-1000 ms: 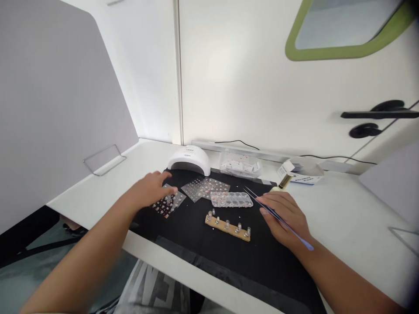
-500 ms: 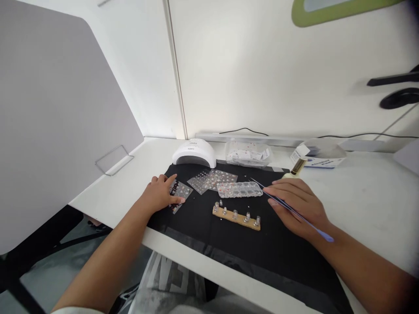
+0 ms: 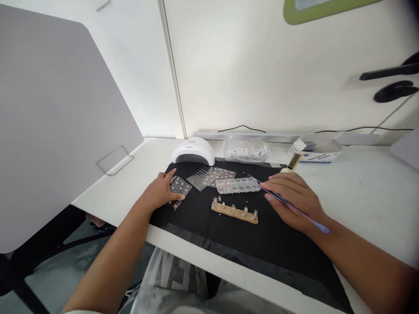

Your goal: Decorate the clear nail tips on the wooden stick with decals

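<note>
My left hand [image 3: 159, 192] lies flat on a small sticker sheet [image 3: 180, 187] at the left of the black mat [image 3: 248, 244], fingers spread over it. My right hand [image 3: 296, 199] holds thin tweezers [image 3: 284, 201] with a blue rear tip, their points aimed left toward a clear compartment box [image 3: 237, 185] of small beads. In front of the box lies a wooden strip [image 3: 234, 212] carrying several clear nail tips on pegs. More sticker sheets [image 3: 211, 176] lie behind it.
A white nail lamp [image 3: 193, 151] stands at the mat's far edge, a clear plastic box [image 3: 245, 151] beside it. A small bottle [image 3: 293, 162] and a white carton [image 3: 317, 150] sit at the back right. A grey divider panel [image 3: 55, 122] rises at the left.
My left hand came down from above the sticker sheet and now rests on it. My right hand with the tweezers hardly moved. The view tilted downward.
</note>
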Tool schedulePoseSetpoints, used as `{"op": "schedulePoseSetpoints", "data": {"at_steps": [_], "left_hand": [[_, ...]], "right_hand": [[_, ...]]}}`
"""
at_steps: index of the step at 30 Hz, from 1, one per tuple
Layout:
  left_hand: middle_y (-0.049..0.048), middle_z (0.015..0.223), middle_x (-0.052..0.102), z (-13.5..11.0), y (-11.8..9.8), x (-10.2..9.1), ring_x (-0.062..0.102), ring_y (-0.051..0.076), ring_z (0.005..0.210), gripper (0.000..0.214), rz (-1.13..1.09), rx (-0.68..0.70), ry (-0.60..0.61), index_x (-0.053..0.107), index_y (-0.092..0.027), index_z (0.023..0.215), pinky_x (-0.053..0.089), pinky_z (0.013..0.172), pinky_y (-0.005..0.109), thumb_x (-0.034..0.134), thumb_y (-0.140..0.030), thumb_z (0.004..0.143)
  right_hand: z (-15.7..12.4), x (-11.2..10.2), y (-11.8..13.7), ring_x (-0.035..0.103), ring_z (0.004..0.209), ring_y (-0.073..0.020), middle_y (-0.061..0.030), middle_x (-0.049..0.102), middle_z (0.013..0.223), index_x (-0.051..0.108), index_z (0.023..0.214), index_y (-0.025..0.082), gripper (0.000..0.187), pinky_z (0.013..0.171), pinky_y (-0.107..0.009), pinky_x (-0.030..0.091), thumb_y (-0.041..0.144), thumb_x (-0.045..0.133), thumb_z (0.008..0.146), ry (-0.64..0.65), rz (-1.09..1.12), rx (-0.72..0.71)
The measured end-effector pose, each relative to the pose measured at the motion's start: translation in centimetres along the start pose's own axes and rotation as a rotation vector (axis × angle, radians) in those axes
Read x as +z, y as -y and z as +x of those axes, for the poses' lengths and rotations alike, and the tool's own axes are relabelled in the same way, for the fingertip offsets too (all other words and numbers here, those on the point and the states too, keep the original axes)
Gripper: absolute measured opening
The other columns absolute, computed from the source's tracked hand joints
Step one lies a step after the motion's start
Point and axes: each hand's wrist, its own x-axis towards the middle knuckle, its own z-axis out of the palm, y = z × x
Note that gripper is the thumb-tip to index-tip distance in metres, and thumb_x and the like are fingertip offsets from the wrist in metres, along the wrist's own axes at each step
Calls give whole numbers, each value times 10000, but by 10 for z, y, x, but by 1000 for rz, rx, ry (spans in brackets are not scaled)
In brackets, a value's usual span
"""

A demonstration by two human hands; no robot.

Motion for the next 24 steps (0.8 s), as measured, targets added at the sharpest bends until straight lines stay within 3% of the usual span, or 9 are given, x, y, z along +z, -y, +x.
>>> {"op": "schedulePoseSetpoints", "data": {"at_steps": [3, 6, 10, 14, 19, 24], "left_hand": [[135, 1220, 574, 0, 3, 0, 571, 373, 1141, 1011, -66, 23, -53, 301, -259, 1552, 458, 934, 450, 737, -554, 689], [88, 1020, 619, 3, 7, 1, 609, 333, 996, 938, -160, 27, -105, 346, -235, 1526, 466, 880, 448, 736, -473, 707], [-3, 825, 552, 4, 12, 2, 586, 213, 768, 791, -352, 65, -159, 364, -218, 1492, 491, 774, 378, 650, -378, 772], [-41, 778, 475, -1, 10, -1, 514, 139, 636, 685, -613, 139, -215, 346, -211, 1466, 473, 588, 273, 558, -401, 843], [-25, 859, 524, -15, -15, -5, 518, 107, 652, 653, -859, 240, -336, 360, -254, 1437, 478, 624, 248, 625, -392, 857], [-34, 821, 531, -20, -61, -8, 506, 98, 587, 705, -1097, 415, -378, 307, -349, 1466, 449, 518, 212, 685, -332, 872]], "right_hand": [[0, 0, 0, 693, 867, -262, -49, 753, 903, 664, 1136, 255, 320, 765, -421, 582, 123, 644, 846, 9, -6, 10], [0, 0, 0, 689, 868, -263, -53, 749, 907, 659, 1138, 252, 319, 758, -426, 582, 118, 641, 848, 15, -2, 4], [1, -1, 1, 682, 866, -258, -62, 747, 903, 660, 1137, 227, 321, 753, -425, 582, 102, 639, 843, 7, 9, -13], [2, -5, 1, 673, 876, -260, -75, 743, 901, 658, 1142, 202, 337, 763, -428, 581, 80, 651, 828, 0, 6, -33], [7, -15, 7, 683, 874, -267, -60, 739, 885, 670, 1113, 240, 318, 764, -448, 568, 86, 613, 840, -88, 27, 87], [12, -21, 28, 659, 935, -285, -73, 732, 918, 682, 1120, 252, 325, 830, -492, 538, 85, 585, 859, -194, 202, 259]]}}
